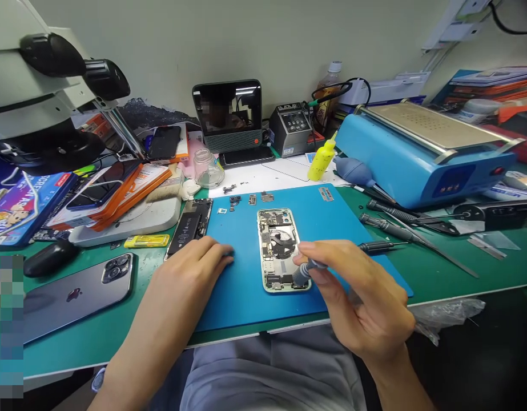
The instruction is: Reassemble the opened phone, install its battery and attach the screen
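Opened pale-green-rimmed phone body (281, 251), centre of frame

- Left hand (197, 265), left of centre: grip loose, fingers bent, no object seen in it.
- Flat blue mat (229, 305), centre: bears the phone body, circuitry exposed; a slip might scrape small parts, since neither hand appears to brace it.
- Grey ribbed cylindrical tool (302, 275): over phone's lower right corner; contact unclear.
- Right hand (368, 291), right of centre: grip narrow, pinching the tool; phone just left.

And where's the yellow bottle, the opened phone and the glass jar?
Yellow bottle (320, 162): head view, on its body.
Opened phone (284, 246): head view, on its bared insides.
Glass jar (206, 169): head view, on its side.
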Available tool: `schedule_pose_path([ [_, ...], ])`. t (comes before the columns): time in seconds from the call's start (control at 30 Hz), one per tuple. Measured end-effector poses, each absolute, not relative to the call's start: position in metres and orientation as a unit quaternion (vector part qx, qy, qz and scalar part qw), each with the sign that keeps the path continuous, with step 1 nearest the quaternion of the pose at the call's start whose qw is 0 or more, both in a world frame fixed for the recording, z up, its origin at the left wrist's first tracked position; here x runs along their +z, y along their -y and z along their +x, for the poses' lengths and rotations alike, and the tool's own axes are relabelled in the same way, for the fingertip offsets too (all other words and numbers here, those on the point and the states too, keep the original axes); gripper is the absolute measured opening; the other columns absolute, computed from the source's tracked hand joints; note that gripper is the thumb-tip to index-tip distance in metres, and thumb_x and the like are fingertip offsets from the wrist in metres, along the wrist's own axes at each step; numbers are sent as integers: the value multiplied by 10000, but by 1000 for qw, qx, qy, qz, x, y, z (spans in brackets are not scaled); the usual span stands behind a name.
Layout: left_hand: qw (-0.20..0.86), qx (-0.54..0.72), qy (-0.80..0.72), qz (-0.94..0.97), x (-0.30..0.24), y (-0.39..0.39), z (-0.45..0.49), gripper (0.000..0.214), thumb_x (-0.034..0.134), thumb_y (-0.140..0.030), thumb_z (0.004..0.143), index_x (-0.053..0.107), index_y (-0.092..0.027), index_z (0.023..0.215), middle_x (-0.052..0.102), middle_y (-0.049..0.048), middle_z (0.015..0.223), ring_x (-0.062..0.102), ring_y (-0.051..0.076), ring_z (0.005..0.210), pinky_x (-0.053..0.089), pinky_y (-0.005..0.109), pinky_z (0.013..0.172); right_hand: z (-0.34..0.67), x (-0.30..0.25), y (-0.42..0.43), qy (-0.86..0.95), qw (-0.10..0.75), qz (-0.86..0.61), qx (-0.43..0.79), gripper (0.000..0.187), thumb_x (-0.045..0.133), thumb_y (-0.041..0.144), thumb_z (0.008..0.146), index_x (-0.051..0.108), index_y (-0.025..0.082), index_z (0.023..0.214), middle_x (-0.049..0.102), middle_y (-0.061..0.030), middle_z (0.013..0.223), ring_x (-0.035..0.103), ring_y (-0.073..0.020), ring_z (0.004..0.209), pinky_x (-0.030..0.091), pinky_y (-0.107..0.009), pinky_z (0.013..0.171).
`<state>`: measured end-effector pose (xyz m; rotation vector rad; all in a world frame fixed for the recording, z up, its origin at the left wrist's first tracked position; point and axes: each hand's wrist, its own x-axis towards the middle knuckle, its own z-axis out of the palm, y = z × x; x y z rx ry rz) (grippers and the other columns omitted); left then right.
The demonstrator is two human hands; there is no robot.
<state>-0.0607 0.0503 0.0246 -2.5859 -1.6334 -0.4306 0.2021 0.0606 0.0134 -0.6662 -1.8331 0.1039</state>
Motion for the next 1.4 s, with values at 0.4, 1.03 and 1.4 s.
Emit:
schedule_pose_path([
  [0.4,-113,-241,563,-783,18,-53,-43,215,424,-344,1190,579,-253,1072,658,1,968,644,210,832,438,349,745,201,7,-49,733,558,-363,142,556,704,82,1018,625,303,1522,831,-40,1254,799,-170,922,646,-306,735],
  [1.03,-468,-582,484,-456,15,-21,-26,75,897,-371,935,923,-308,969,849,7,819,752,128,648,631,194,646,136,18,-40,385,683,-324,530,488,713,281,1063,534,441,1487,783,-6,1072,759,-138,734,662,-287,667],
  [1.4,-460,-595,421,-506,17,-22,-27,102,861,-279,978,917,-355,1017,871,-18,853,816,131,719,665,156,671,134,17,-38,407,682,-334,507,467,705,278,1065,559,455,1472,789,-8,1048,739,-125,690,669,-295,706],
])
